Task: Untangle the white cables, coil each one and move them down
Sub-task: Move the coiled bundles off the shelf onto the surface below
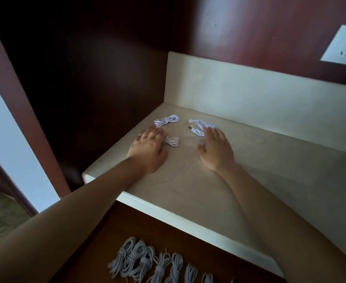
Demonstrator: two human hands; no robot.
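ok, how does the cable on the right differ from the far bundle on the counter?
The right cable sprawls loosely; the far bundle is cinched at its middle into a neat bow. The right cable shows two plug ends sticking out leftward; the far bundle shows none. The right hand has fingertips on the right cable; no hand covers the far bundle. Both are white, on the pale counter.

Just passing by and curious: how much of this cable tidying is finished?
Done: a row of coiled cables lies on the dark lower surface. In hand: the left hand touches one coil, the right hand a looser bundle with its plugs sticking out. Left: those two and a third coil sit on the pale counter, not yet moved down.
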